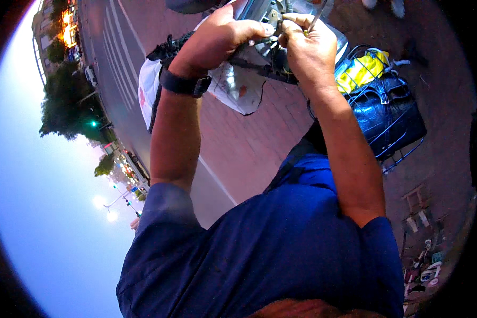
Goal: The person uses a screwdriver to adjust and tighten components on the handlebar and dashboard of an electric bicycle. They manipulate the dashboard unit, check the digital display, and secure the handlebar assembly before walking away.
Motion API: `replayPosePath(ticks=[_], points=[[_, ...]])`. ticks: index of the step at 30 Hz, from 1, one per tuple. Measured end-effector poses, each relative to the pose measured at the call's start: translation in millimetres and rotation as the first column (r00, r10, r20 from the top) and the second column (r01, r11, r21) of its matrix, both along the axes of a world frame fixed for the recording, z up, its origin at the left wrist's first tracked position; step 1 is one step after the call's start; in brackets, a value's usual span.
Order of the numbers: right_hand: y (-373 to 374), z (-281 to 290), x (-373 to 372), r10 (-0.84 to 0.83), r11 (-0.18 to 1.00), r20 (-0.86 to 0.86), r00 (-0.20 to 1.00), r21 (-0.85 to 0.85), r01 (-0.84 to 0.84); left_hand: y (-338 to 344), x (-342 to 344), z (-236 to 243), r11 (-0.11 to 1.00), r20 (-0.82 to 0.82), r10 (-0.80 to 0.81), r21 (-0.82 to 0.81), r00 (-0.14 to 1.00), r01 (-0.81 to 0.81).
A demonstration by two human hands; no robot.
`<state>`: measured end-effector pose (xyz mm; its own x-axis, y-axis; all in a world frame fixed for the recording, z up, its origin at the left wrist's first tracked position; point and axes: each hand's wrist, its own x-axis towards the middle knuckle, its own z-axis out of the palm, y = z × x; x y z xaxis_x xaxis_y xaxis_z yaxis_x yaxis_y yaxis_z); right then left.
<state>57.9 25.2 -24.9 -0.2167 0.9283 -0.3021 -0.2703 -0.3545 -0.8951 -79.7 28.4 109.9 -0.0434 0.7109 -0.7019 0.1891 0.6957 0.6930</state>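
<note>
My left hand (pixel 220 34), with a black watch (pixel 183 84) on its wrist, is closed around black cables and a grey metal part (pixel 265 16) of a bike or scooter at the top of the view. Right beside it, touching thumb to thumb, my right hand (pixel 307 50) pinches a thin metal tool (pixel 318 15) that points up and away. The tool's tip is cut off by the frame's edge. A white plastic bag (pixel 238 87) hangs under my left hand. My blue shirt (pixel 270 249) fills the lower middle.
A wire basket (pixel 403 151) to the right holds a shiny dark blue bag (pixel 389 114) and a yellow item (pixel 363 69). Red brick paving (pixel 249 143) lies below, a road with white stripes (pixel 116 47) to the left. Small objects are scattered at the lower right (pixel 424 259).
</note>
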Motion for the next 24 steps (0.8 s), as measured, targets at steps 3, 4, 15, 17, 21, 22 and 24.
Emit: replayPosePath(ticks=[3, 4, 15, 17, 21, 22, 24], points=[[7, 4, 10, 0.085, 0.994, -0.03, 0.996, -0.062, -0.087, -13, -3, -8, 0.999, -0.053, 0.022, 0.049, 0.998, -0.019], [9, 6, 14, 0.109, 0.993, -0.023, 0.994, -0.05, -0.11, -15, -4, -10, 0.998, -0.045, 0.032, 0.054, 0.998, -0.03], [15, 8, 30, 0.3, 0.954, 0.12, 0.947, -0.012, -0.3, -53, 34, -24, 0.953, -0.07, 0.216, 0.233, 0.974, -0.195], [16, 7, 30, 0.294, 0.954, 0.148, 0.944, 0.021, -0.3, -57, 35, -22, 0.953, -0.106, 0.244, 0.208, 0.964, -0.219], [13, 7, 32, 0.294, 0.952, 0.182, 0.938, 0.033, -0.305, -63, 36, -35, 0.92, -0.02, 0.255, 0.313, 0.967, -0.236], [13, 8, 32, 0.297, 0.951, 0.189, 0.936, 0.026, -0.307, -63, 39, -31, 0.92, -0.047, 0.241, 0.328, 0.969, -0.213], [11, 10, 31, 0.282, 0.957, 0.174, 0.944, 0.017, -0.289, -57, 45, -17, 0.922, -0.101, 0.206, 0.353, 0.973, -0.158]])
